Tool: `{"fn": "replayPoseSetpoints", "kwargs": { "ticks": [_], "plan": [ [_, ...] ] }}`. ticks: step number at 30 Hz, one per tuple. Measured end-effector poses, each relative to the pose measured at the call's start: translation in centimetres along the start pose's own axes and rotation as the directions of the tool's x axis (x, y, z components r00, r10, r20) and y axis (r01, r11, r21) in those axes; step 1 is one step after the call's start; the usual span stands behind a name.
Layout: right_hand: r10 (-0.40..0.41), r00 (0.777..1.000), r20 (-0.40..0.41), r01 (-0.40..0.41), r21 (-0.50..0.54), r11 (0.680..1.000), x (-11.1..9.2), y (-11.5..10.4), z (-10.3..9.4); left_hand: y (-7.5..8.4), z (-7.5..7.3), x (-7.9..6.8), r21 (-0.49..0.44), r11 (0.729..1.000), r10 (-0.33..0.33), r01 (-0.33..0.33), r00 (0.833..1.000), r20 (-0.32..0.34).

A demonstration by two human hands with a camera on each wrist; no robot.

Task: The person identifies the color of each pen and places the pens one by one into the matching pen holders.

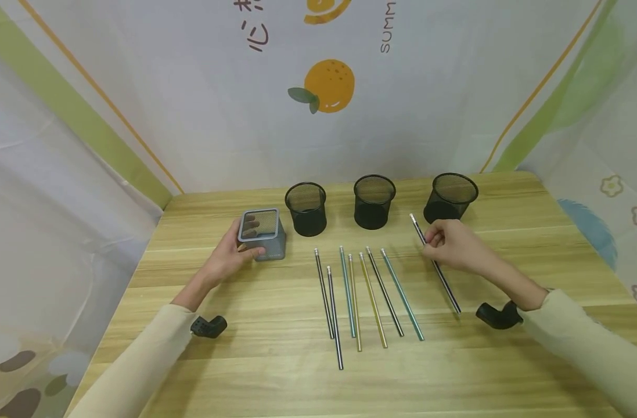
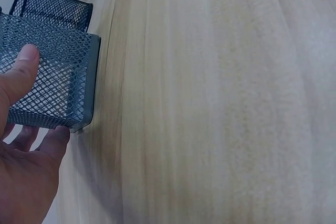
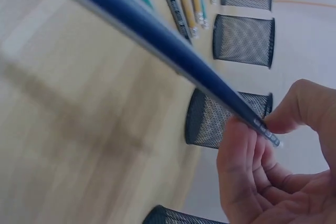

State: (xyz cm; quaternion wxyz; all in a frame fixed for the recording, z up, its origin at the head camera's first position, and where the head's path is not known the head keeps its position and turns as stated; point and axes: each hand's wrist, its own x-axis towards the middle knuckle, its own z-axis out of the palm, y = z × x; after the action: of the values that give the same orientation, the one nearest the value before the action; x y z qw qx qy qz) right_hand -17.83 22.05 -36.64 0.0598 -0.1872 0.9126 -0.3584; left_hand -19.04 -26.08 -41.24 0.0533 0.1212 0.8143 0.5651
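Observation:
My left hand [image 1: 228, 253] grips a grey square mesh pen holder [image 1: 273, 246], thumb on its near side and fingers round its left side. In the left wrist view, the thumb lies against the holder's mesh [image 2: 55, 72]. My right hand [image 1: 451, 247] pinches a dark blue pencil [image 1: 446, 285] between thumb and fingers, its white eraser end pointing away toward the back. In the right wrist view the pencil [image 3: 157, 40] slants across the picture, held near the eraser end. Several pencils [image 1: 373, 299] in black, blue, teal and gold lie side by side at mid-table.
Three round black mesh pen holders stand along the back of the wooden table [image 1: 245, 360]: one left [image 1: 308, 220], one in the middle [image 1: 372, 215], one right [image 1: 443, 210] just beyond my right hand. A white printed curtain [image 1: 428, 116] hangs behind the table.

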Motion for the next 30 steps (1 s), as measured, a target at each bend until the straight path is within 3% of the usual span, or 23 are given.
{"fn": "replayPoseSetpoints", "kwargs": {
  "ticks": [11,22,30],
  "plan": [
    [0.029,0.998,-0.058,-0.016,0.216,0.976,0.3,0.0,-2.5,-0.3,-0.1,0.0,-0.001,1.0,-0.005,0.005,1.0,0.002],
    [0.055,0.991,-0.125,-0.015,0.3,0.954,0.4,0.7,-3.7,-0.2,0.0,0.1,0.024,1.0,0.002,-0.002,1.0,0.003],
    [0.053,0.98,-0.192,0.028,0.399,0.916,0.3,1.0,-4.3,-0.2,0.0,0.0,0.033,0.999,0.005,-0.005,1.0,0.008]
  ]
}}
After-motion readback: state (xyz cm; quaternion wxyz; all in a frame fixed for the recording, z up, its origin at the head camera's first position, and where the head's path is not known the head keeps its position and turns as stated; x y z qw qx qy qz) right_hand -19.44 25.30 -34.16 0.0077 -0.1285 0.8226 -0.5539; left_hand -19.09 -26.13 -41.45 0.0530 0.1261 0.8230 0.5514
